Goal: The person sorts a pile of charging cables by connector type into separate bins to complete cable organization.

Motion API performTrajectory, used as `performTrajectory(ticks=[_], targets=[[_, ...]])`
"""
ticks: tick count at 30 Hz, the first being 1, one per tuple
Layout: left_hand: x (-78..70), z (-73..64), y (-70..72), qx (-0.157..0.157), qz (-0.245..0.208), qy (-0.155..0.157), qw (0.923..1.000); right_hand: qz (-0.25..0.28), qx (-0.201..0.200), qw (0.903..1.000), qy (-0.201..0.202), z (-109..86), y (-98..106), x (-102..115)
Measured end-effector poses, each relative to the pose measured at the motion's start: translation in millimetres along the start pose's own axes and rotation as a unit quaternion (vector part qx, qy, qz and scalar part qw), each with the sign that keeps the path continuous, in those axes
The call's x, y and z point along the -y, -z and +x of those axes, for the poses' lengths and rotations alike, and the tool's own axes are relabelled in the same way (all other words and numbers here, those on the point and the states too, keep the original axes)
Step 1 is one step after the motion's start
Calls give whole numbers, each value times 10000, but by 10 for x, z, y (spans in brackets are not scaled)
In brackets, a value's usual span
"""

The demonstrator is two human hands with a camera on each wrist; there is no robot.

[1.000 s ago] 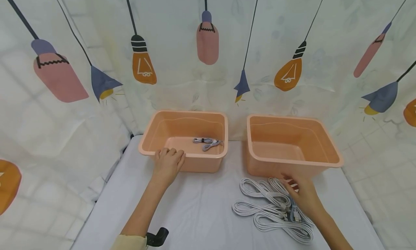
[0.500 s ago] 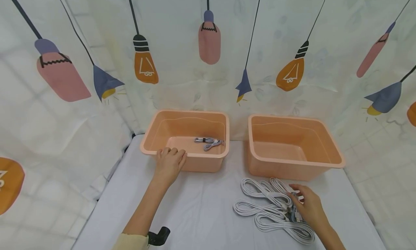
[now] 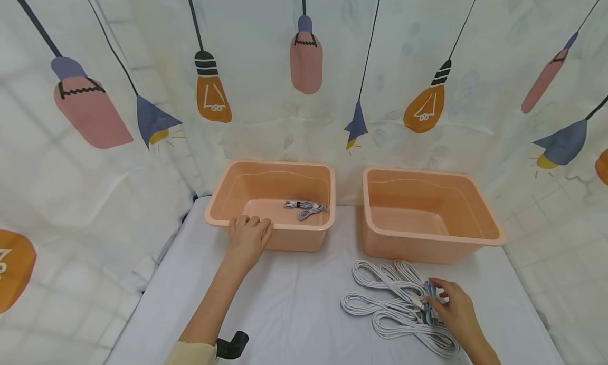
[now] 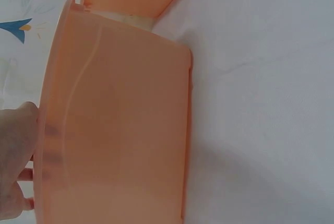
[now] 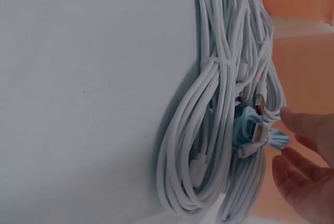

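My left hand [image 3: 248, 241] grips the near rim of the left peach plastic bin [image 3: 294, 238], its fingers curled over the edge. The left wrist view shows this hand [image 4: 15, 156] at the rim, with finger shadows through the bin wall [image 4: 120, 119]. Inside that bin lie two small bundled grey cables [image 3: 311, 210]. My right hand [image 3: 456, 309] pinches a small blue coiled cable [image 3: 430, 290] on the right side of a pile of white coiled cables [image 3: 399, 301]. In the right wrist view, finger and thumb flank the blue cable's [image 5: 279, 139] end, beside a metal USB plug [image 5: 257, 131].
A second peach bin [image 3: 432, 246] stands just behind the cable pile, with nothing seen inside. White cloth [image 3: 294, 301] covers the table. A curtain printed with lamps [image 3: 304, 127] hangs behind both bins. A black device [image 3: 233, 345] sits at my left wrist.
My right hand has come back from near the right bin's front wall to the pile's right side and taken hold of the blue cable. The left hand keeps its grip on the rim.
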State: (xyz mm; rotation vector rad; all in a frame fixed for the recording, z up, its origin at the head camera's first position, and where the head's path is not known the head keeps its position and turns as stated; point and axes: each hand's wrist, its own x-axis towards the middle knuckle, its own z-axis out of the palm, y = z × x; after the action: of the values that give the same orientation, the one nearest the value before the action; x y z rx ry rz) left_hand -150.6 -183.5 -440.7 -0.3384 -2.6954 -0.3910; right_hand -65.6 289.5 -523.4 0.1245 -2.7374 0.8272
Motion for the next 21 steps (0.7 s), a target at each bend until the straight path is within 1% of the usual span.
performTrajectory(ticks=[6,8,10,14,18,21], targets=[[-3,-1,-3,-25,-24,-10,10000,-31,687,9962,-533,-17,31,-28],[-5,-1,1,-20,-35,-8,10000,-40,843,9943,-650,-16,32,-38],[-7,-2,3,-13,-46,-6,10000,-59,914,9933,-700,-18,27,-44],[-10,-5,8,27,-94,10,10000,-89,811,9944,-673,-31,-4,-51],[-12,-4,10,71,-100,34,9999,-114,454,9975,-538,-54,-49,-42],[-14,-4,7,68,-64,26,10000,-105,121,9993,-336,-72,-81,-38]])
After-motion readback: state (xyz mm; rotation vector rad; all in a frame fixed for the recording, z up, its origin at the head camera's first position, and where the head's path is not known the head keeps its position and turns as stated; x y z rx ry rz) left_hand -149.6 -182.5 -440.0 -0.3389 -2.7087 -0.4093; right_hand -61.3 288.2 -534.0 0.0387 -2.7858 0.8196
